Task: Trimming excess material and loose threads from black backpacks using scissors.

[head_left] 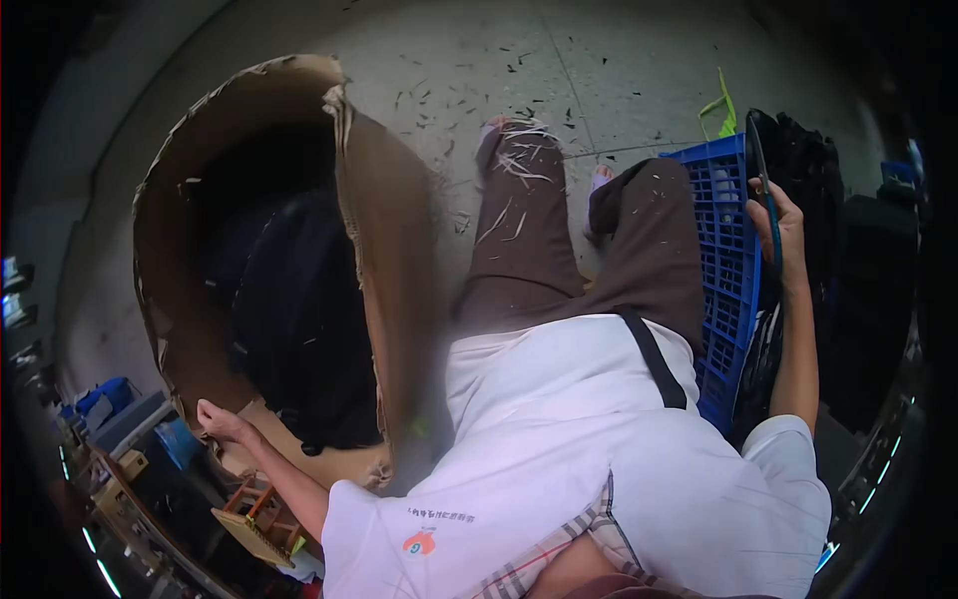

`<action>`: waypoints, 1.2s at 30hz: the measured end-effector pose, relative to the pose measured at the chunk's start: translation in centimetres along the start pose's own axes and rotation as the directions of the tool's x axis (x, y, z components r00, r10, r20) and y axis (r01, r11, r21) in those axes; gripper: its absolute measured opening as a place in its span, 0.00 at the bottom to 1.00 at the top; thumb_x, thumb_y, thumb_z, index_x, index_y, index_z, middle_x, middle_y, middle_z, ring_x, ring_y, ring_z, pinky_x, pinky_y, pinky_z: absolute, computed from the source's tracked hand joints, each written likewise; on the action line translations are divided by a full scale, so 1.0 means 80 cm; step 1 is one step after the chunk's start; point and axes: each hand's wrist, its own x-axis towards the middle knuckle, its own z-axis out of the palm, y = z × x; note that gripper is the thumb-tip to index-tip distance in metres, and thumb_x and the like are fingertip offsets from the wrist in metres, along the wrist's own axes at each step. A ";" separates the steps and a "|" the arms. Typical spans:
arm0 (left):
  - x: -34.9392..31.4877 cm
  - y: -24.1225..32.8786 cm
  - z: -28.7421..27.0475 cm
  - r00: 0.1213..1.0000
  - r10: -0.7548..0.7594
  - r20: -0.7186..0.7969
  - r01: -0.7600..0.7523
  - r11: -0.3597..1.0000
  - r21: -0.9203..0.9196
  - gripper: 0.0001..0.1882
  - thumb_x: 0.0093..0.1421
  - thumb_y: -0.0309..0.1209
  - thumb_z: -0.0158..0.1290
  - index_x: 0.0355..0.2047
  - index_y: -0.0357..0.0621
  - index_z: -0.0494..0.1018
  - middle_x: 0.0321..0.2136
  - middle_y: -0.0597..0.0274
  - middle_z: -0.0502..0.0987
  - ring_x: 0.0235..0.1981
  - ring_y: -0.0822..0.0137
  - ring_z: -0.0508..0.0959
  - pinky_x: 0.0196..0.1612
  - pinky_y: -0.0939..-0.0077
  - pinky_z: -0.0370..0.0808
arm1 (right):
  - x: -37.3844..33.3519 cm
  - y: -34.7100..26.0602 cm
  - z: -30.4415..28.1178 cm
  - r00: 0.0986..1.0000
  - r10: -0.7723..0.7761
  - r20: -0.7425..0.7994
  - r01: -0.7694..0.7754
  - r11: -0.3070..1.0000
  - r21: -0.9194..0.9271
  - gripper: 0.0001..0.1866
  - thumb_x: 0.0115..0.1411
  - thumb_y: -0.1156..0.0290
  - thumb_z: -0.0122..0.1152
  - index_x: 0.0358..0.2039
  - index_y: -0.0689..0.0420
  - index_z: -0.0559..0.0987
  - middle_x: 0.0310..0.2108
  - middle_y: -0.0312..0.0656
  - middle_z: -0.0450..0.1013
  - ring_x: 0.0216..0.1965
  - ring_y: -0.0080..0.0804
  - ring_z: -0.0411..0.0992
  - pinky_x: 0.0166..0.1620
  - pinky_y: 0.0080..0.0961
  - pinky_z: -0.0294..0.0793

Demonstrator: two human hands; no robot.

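Two bare hands spread wide in the head view! At half past two, the right hand (783, 222) has thumb and fingers wrapped round a thin, dark curved-edged piece (758, 150), standing just beside the blue crate (725, 240) at three o'clock. Over at eight, the left hand (228, 424) sits by the near corner of the cardboard box (404, 260), fingers curled in; whether they pinch its rim, I cannot tell. That big box fills nine o'clock, a bulky black bundle (309, 319) inside. The step in hand, I'd judge, is handling the dark piece at the crate side; the next move calls for a firm right grip, clear of the crate's edge. Down to the surface: grey floor (469, 50) at twelve, flecked with dark scraps, and pale shreds (527, 165) over the brown trousers (519, 230). Green strip (726, 115) at two, wooden frame (249, 539) at half past seven, dim room all round!
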 end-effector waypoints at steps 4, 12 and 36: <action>-0.097 0.229 0.020 0.584 0.707 0.398 -0.693 0.690 -0.210 0.26 0.60 0.44 0.41 0.54 0.41 0.60 0.53 0.50 0.61 0.54 0.53 0.61 0.55 0.64 0.56 | 0.001 0.002 0.025 0.997 0.074 0.038 -0.073 0.997 -0.010 0.20 0.48 0.68 0.65 0.40 0.65 0.73 0.19 0.26 0.65 0.20 0.13 0.59 0.24 0.11 0.59; -0.128 0.120 0.190 0.198 0.634 0.747 -0.601 0.681 -0.419 0.20 0.58 0.40 0.42 0.45 0.39 0.65 0.45 0.53 0.67 0.47 0.53 0.63 0.52 0.59 0.54 | -0.032 0.082 -0.037 0.914 0.132 -0.384 -0.147 0.989 -0.011 0.24 0.48 0.69 0.65 0.45 0.64 0.70 0.19 0.31 0.67 0.21 0.12 0.63 0.26 0.11 0.64; -0.260 0.491 0.035 0.249 0.827 0.504 -0.880 0.410 -0.238 0.12 0.58 0.32 0.46 0.37 0.36 0.72 0.37 0.50 0.73 0.41 0.54 0.71 0.45 0.65 0.67 | 0.234 0.406 -0.290 0.889 -0.173 -0.424 -0.270 0.551 -0.790 0.25 0.48 0.82 0.52 0.48 0.49 0.66 0.37 0.44 0.70 0.44 0.39 0.68 0.46 0.34 0.66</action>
